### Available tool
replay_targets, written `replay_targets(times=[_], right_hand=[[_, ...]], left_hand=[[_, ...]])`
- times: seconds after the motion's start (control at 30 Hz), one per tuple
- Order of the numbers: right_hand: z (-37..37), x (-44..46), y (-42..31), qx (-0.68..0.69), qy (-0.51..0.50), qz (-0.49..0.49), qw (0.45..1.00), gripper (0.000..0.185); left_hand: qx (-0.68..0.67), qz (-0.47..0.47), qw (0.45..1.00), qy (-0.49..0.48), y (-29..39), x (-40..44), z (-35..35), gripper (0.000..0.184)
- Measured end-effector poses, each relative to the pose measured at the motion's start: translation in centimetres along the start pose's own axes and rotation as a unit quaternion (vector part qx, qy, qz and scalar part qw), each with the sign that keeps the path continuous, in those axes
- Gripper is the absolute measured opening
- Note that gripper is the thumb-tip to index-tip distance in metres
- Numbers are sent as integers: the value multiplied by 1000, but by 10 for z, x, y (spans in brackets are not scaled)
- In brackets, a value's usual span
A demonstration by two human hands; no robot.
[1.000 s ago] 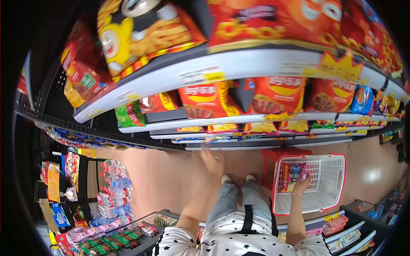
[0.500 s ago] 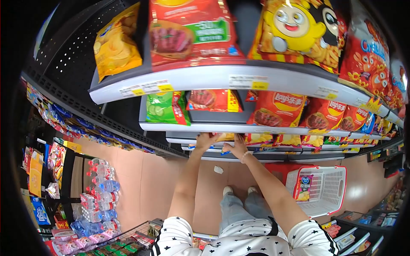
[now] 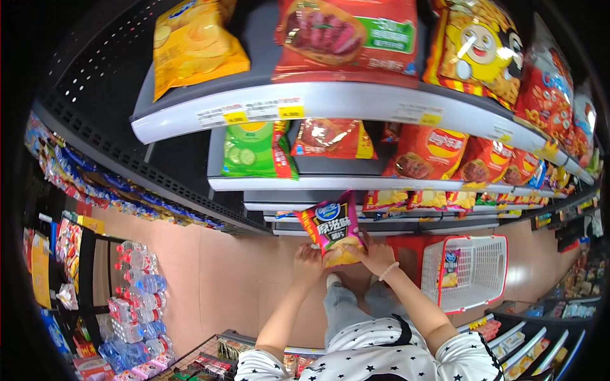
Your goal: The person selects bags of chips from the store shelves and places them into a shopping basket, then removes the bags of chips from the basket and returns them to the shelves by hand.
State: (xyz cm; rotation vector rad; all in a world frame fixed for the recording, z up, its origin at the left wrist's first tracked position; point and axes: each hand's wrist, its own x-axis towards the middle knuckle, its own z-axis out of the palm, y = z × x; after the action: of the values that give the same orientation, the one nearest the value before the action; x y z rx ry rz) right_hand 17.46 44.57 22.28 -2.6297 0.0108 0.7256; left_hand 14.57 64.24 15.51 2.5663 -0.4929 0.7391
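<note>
A purple, black and yellow bag of potato chips (image 3: pixel 330 227) is held between both hands in front of the shelves, tilted, with its printed front showing. My left hand (image 3: pixel 309 261) grips its lower left corner. My right hand (image 3: pixel 379 256), with a beaded bracelet at the wrist, pinches the lower right side. Behind the bag, the lower shelf (image 3: pixel 279 206) carries several yellow and red chip bags (image 3: pixel 427 199) to the right. A similar purple bag (image 3: pixel 450 268) stands inside the white shopping basket (image 3: pixel 492 270) on the floor at my right.
Upper shelves hold a yellow bag (image 3: pixel 200 47), large red bags (image 3: pixel 346 38) and a green bag (image 3: pixel 257 152). The protruding white shelf edge (image 3: pixel 356 101) is above my hands. Packs of bottled water (image 3: pixel 140 298) stand on the left. A red basket (image 3: pixel 406 251) touches the white one.
Both hands have drawn back from the lower shelf towards my body, bringing the purple chip bag out with them. The view has shifted slightly.
</note>
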Motion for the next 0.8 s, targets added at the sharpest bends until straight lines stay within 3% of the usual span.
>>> replay_targets(times=[0.17,0.23,0.33,0.4,0.57,0.63,0.73,0.8], right_hand=[[2,-33,34,86,-78,-9,993,96],[21,-37,69,225,-10,-73,972,93],[11,-67,110,342,68,-39,936,77],[7,-91,145,434,131,16,891,62],[16,-160,261,567,207,95,792,42],[10,-190,300,608,257,150,736,37],[11,-218,369,594,311,199,715,39],[9,-222,418,552,319,225,737,41]], left_hand=[[-50,-17,994,-100,57,-22,-22,31],[-61,-16,987,-148,80,-20,-24,30],[-122,-2,979,-162,116,-11,-14,31],[-225,-99,932,-267,150,-4,-3,38],[-367,-26,864,-344,247,20,35,50],[-424,1,801,-422,289,27,55,59],[-469,22,765,-441,354,10,109,60],[-519,-42,681,-515,391,0,148,59]])
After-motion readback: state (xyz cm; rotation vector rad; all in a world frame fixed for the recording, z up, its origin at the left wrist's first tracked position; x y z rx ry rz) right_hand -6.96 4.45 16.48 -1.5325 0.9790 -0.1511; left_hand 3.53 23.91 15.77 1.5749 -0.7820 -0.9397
